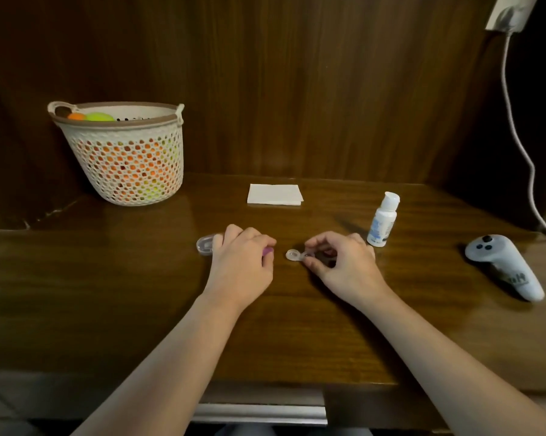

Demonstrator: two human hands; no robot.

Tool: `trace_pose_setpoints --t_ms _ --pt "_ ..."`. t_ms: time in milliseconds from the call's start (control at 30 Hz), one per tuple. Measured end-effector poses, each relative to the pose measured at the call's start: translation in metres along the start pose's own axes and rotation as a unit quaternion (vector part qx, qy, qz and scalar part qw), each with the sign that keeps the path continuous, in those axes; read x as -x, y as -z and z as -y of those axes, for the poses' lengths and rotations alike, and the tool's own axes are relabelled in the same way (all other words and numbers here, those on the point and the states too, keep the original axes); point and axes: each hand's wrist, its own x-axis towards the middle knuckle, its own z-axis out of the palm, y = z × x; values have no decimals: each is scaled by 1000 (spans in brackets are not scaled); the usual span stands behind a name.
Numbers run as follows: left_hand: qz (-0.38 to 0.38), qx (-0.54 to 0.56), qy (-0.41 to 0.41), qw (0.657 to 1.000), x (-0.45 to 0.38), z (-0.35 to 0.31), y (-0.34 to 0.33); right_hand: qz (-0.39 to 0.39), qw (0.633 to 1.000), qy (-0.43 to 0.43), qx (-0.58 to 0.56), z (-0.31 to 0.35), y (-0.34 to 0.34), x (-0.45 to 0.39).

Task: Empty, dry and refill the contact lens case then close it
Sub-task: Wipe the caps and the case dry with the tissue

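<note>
Right hand (pixel 341 262) pinches the clear lens case (pixel 295 255) on the surface (pixel 139 294); left hand (pixel 243 259) curls around a purple cap (pixel 268 251); the basket (pixel 123 152) holds balls (pixel 100 117).

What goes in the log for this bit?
left hand: holding purple cap | right hand: pinching lens case | tissue: untouched

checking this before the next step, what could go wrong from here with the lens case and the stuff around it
1. The right hand pinches only one end of the small clear lens case, so it could slip or tip and spill onto the wooden table.
2. The folded tissue lies at the back, so any spill may spread before it is reached.
3. The solution bottle stands upright beside the right hand; a knuckle could knock it over.
</note>
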Motion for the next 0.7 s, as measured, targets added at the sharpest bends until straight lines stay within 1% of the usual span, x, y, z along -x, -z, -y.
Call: trace_pose_setpoints --t_ms 167,400,433,467,533,567,600,700 --pt "-1 24 5 1000 -2 1 -1 6 1000 -7 -14 1 1 -1" --pt "5 23 20 1000 -5 -4 1 9 1000 1 -11 1 2 1" --pt "7 23 22 999 -5 -4 2 -6 1000 4 -9 0 1 0" --pt "7 21 24 999 -5 -5 2 -42 999 12 -4 0 0 1" --pt "-7 20 26 999 -5 -6 3 -138 990 34 11 2 2 0" --pt "-15 21 27 999 -6 -7 5 -162 986 41 10 5 4 -4" --pt "-21 21 28 999 -9 -6 7 -158 987 41 -6 8 7 -12" --pt "-34 24 43 998 -31 2 13 -83 993 -16 -87 18 19 -58"
